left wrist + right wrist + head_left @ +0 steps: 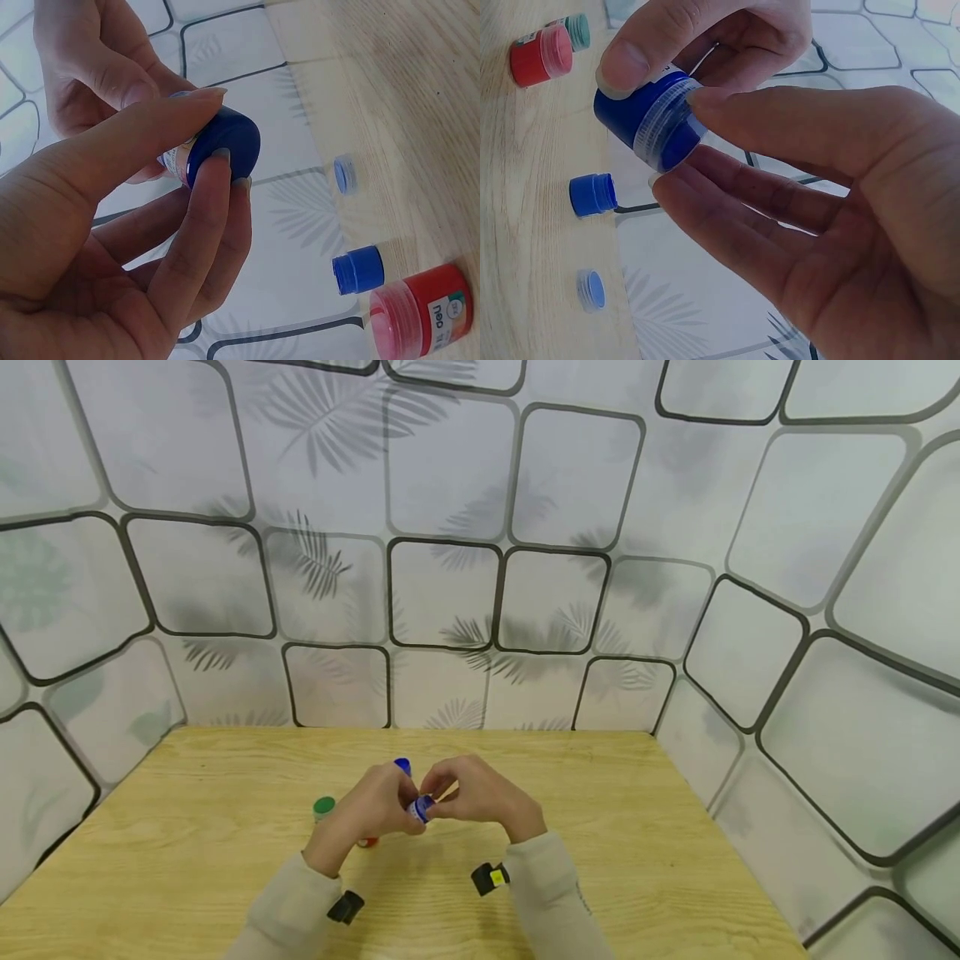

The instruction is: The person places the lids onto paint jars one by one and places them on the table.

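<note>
Over the table, my left hand (375, 803) holds a small blue paint jar (622, 116) by its body, tilted sideways. The thumb and fingertips of my right hand (476, 789) pinch the jar's clear ridged lid (673, 139), which sits on the jar. In the left wrist view the blue base of the jar faces the camera. Below the hands stands a second blue jar (592, 195), its mouth uncovered. A loose clear lid (591, 291) lies beside it in the right wrist view.
A red paint jar (435, 315) with its lid on stands near the uncovered blue jar. Left of my left forearm is a green-lidded jar (324, 807). Patterned cloth walls (450, 593) enclose the back and sides of the wooden table (630, 827).
</note>
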Action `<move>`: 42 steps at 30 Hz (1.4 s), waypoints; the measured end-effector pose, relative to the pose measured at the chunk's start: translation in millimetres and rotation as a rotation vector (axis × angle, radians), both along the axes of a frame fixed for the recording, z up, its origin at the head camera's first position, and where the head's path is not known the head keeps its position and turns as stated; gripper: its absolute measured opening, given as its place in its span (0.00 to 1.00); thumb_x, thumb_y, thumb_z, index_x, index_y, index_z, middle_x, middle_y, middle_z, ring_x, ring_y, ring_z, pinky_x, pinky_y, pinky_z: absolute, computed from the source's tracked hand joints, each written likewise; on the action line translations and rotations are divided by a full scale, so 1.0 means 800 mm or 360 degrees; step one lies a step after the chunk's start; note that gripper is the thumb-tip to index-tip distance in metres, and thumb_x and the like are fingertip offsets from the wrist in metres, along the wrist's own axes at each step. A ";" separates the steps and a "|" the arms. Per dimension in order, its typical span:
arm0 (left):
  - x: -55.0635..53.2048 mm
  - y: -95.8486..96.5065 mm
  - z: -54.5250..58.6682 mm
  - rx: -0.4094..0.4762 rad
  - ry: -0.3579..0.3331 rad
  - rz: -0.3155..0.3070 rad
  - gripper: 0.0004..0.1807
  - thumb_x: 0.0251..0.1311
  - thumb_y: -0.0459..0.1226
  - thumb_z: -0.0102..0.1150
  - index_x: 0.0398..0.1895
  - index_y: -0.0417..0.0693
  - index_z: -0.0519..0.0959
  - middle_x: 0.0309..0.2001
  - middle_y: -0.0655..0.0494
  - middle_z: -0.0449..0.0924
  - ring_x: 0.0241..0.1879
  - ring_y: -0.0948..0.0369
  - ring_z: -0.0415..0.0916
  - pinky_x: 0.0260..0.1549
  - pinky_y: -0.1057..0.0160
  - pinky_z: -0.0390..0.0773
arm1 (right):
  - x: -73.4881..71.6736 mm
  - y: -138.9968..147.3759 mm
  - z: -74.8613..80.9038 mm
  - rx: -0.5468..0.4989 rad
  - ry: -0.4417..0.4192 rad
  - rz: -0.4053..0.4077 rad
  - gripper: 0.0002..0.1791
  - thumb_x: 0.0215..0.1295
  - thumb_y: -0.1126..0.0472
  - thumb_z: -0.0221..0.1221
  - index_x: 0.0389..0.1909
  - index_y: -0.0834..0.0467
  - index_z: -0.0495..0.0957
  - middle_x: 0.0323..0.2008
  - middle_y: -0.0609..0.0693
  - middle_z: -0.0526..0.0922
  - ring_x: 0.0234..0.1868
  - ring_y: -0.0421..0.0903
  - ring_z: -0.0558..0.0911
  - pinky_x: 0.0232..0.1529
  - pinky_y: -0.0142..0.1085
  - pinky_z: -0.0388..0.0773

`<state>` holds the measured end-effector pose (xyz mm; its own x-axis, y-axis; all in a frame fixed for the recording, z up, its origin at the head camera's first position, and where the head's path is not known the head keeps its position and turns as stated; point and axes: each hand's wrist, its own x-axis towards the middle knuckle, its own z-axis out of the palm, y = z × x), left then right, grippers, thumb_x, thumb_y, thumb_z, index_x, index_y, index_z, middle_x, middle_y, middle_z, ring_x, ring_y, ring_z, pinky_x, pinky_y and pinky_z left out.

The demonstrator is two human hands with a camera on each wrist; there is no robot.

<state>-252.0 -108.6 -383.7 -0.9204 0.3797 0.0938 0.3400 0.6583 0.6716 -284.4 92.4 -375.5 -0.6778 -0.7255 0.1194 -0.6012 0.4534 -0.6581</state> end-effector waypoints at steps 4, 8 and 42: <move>0.001 0.000 0.000 0.0003 0.0005 -0.0018 0.06 0.44 0.30 0.79 0.24 0.44 0.88 0.19 0.58 0.82 0.18 0.66 0.70 0.21 0.68 0.73 | 0.000 0.000 0.000 0.0020 0.0032 -0.0003 0.09 0.66 0.64 0.69 0.45 0.56 0.87 0.45 0.51 0.89 0.45 0.42 0.89 0.45 0.26 0.83; 0.001 0.000 0.000 0.0013 0.0004 -0.0034 0.06 0.44 0.29 0.78 0.23 0.45 0.88 0.18 0.59 0.81 0.17 0.66 0.68 0.20 0.68 0.71 | 0.001 0.000 0.001 0.0036 0.0048 -0.0005 0.07 0.66 0.62 0.69 0.44 0.54 0.87 0.43 0.50 0.90 0.43 0.40 0.88 0.45 0.27 0.83; 0.002 0.000 0.000 0.0019 0.0037 0.0003 0.06 0.45 0.29 0.77 0.22 0.45 0.87 0.18 0.58 0.81 0.18 0.65 0.67 0.20 0.68 0.70 | 0.003 -0.001 0.001 -0.0018 0.0016 0.0008 0.09 0.66 0.66 0.68 0.46 0.56 0.87 0.44 0.52 0.90 0.45 0.45 0.89 0.45 0.26 0.83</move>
<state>-250.2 -109.0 -384.0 -0.9186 0.3766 0.1201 0.3546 0.6508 0.6714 -282.1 91.6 -375.0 -0.6731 -0.7272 0.1346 -0.6100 0.4430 -0.6570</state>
